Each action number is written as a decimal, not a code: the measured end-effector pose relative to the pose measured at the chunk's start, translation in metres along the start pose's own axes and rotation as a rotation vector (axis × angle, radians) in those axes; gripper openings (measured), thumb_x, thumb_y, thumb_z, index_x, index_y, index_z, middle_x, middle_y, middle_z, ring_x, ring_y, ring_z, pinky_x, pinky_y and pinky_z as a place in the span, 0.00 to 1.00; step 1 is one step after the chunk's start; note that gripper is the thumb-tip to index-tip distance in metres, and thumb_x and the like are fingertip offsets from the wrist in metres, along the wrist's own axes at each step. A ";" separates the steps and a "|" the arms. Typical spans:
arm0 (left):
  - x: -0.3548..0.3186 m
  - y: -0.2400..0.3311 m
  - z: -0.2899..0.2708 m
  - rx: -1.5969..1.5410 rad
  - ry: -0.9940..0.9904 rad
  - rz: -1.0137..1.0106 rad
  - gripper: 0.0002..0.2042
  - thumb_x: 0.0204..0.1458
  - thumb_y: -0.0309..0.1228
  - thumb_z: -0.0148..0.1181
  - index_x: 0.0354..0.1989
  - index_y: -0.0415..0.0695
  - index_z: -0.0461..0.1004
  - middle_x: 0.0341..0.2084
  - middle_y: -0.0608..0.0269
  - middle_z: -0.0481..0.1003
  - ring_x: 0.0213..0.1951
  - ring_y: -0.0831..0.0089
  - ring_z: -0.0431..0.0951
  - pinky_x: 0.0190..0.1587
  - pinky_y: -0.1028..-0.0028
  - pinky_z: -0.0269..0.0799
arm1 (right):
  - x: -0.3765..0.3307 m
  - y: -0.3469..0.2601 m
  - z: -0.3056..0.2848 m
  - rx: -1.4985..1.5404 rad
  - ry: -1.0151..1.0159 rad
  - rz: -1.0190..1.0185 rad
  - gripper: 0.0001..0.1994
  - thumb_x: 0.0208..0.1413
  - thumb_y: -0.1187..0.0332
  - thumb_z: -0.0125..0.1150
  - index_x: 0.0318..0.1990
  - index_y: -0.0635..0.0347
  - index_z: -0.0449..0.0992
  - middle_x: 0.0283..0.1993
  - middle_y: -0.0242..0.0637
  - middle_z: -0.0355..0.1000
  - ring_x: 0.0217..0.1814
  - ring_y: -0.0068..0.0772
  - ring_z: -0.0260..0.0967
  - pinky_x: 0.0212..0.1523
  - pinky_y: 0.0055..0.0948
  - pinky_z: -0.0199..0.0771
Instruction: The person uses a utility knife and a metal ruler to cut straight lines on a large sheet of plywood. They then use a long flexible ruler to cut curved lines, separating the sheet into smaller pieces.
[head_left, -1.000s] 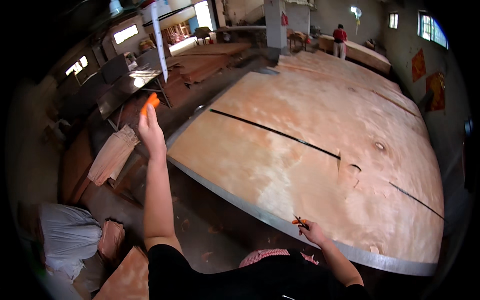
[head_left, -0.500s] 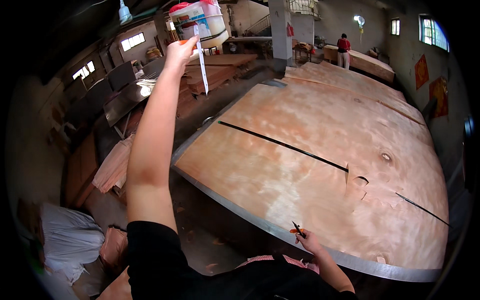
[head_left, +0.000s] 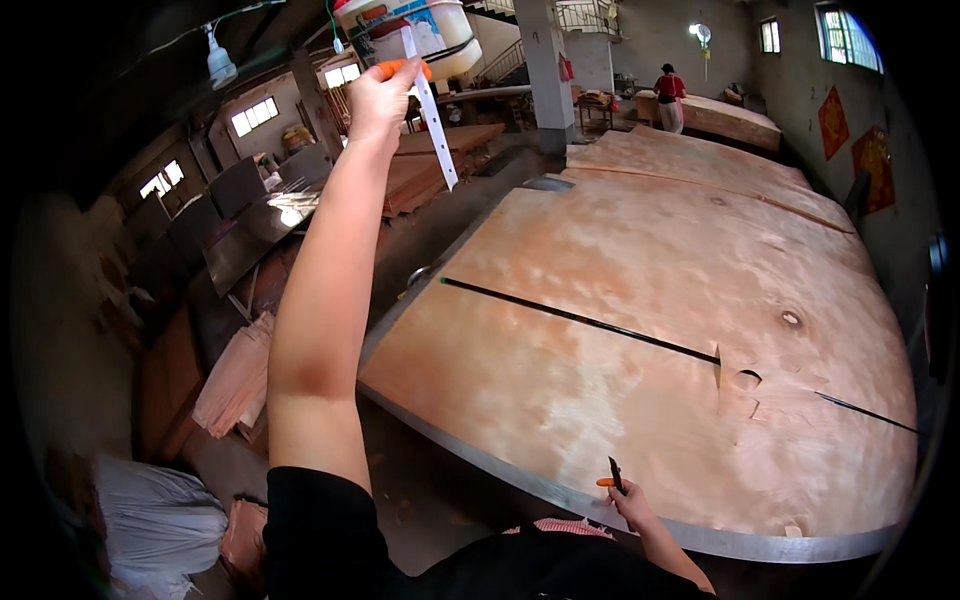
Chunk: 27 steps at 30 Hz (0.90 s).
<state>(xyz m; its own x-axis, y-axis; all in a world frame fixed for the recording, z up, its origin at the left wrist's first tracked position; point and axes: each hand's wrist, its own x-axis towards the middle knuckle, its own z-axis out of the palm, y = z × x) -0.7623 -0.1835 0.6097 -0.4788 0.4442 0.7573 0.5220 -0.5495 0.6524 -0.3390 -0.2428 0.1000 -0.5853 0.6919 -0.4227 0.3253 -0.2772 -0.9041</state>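
My left hand (head_left: 378, 108) is raised high at arm's length, thumb and fingers closed on a white strip (head_left: 436, 135) with a row of small dark holes. Its lower end dangles free, and a bit of orange shows at the fingers. Just behind the hand is a white plastic bucket (head_left: 455, 32) with a dark band round it. Low at the near table edge, my right hand (head_left: 632, 505) grips a dark utility knife (head_left: 616, 474), its tip pointing up. Something orange sticks out beside that hand's fingers. Under it spreads a large wood veneer sheet (head_left: 600, 390).
A long black rod (head_left: 580, 318) lies across the veneer, near a torn spot with a hole (head_left: 746, 380). A thinner dark rod (head_left: 865, 410) lies to the right. Metal edging (head_left: 500, 470) borders the table. Far back stands a person in red (head_left: 669, 95). Veneer scraps (head_left: 235, 375) lie at left.
The whole view has shifted slightly. My left hand has moved a little right with the strip, which hangs at more of a slant. The right hand keeps the knife, now more upright.
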 end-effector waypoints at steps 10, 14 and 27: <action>-0.061 -0.048 -0.100 0.307 0.051 0.035 0.07 0.48 0.27 0.56 0.31 0.35 0.73 0.24 0.64 0.74 0.27 0.81 0.71 0.32 0.81 0.66 | 0.074 -0.051 0.079 -0.097 -0.139 -0.252 0.11 0.55 0.66 0.49 0.42 0.59 0.73 0.17 0.26 0.64 0.21 0.14 0.59 0.24 0.18 0.61; -0.100 -0.099 -0.150 0.301 0.030 0.121 0.04 0.47 0.26 0.57 0.28 0.37 0.74 0.23 0.64 0.71 0.28 0.80 0.70 0.32 0.79 0.65 | 0.077 -0.110 0.110 -0.239 -0.102 -0.272 0.10 0.54 0.63 0.53 0.37 0.56 0.76 0.15 0.23 0.61 0.17 0.13 0.57 0.19 0.18 0.59; -0.207 -0.176 -0.167 0.158 -0.176 0.068 0.06 0.45 0.25 0.56 0.33 0.42 0.72 0.29 0.64 0.69 0.30 0.72 0.68 0.31 0.75 0.61 | 0.081 -0.441 0.277 0.122 0.200 -1.190 0.16 0.49 0.70 0.58 0.47 0.61 0.69 0.31 0.26 0.70 0.24 0.12 0.52 0.26 0.14 0.55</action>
<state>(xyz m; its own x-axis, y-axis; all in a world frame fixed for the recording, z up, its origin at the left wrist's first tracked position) -0.8731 -0.2966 0.3329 -0.3154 0.5338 0.7846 0.6594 -0.4714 0.5857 -0.7353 -0.2492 0.4474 -0.3418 0.6449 0.6836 -0.4162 0.5483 -0.7254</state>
